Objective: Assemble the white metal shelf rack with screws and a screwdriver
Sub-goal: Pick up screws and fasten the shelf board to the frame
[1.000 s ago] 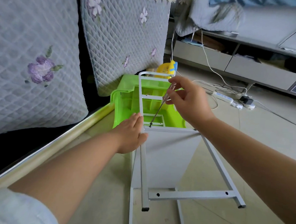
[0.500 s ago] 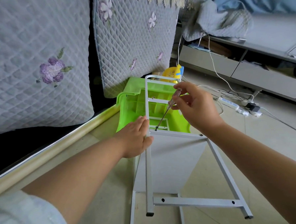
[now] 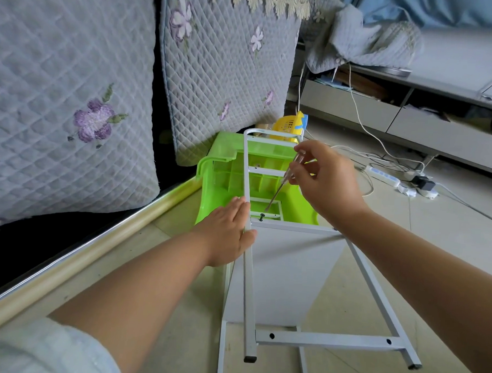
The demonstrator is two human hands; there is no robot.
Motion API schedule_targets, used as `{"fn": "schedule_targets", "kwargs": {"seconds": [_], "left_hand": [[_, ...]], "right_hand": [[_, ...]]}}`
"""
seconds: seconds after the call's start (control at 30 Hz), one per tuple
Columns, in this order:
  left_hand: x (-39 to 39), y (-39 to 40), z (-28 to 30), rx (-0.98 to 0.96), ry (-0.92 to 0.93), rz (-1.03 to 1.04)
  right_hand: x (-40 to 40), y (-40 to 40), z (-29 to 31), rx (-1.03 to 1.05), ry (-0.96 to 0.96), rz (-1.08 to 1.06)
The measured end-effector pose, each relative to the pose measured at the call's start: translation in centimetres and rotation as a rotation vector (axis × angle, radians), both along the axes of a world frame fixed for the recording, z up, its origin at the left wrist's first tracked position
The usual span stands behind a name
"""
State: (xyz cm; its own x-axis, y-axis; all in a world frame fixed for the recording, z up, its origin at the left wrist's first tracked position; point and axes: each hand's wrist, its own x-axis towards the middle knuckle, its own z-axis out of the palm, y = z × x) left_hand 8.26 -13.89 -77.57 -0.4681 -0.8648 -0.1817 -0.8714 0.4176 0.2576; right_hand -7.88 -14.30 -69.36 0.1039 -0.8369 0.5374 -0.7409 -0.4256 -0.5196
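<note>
The white metal shelf rack (image 3: 325, 339) stands on the floor in the middle, a white panel (image 3: 286, 274) fitted between its side frames. My left hand (image 3: 228, 231) presses flat against the left upright with straight fingers. My right hand (image 3: 322, 179) pinches the clear handle of a thin screwdriver (image 3: 280, 188). The shaft slants down to the left and its tip sits just above a dark screw (image 3: 262, 216) in the crossbar at the panel's top edge.
A green plastic stool (image 3: 226, 168) lies on its side behind the rack, a yellow basket (image 3: 288, 127) behind that. Quilted cushions (image 3: 73, 91) lean on the left. A brass-coloured rail (image 3: 78, 260) runs along the floor. A power strip (image 3: 382, 176) and cables lie at right.
The screwdriver tip has lifted slightly off the screw, whose head now shows. My right hand has shifted a little; my left hand stays pressed on the upright. The camera moved slightly.
</note>
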Motion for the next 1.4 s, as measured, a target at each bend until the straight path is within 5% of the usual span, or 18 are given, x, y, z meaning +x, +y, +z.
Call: {"fn": "schedule_targets", "kwargs": {"seconds": [0.7,1.4], "left_hand": [[0.0,-0.2,-0.3,-0.008,-0.005,0.006],[0.2,0.1,-0.4,-0.061,-0.074,-0.004]], "right_hand": [[-0.7,0.7,0.2,0.024,-0.072,0.008],[0.6,0.6,2.0,0.027,0.171,0.062]]}}
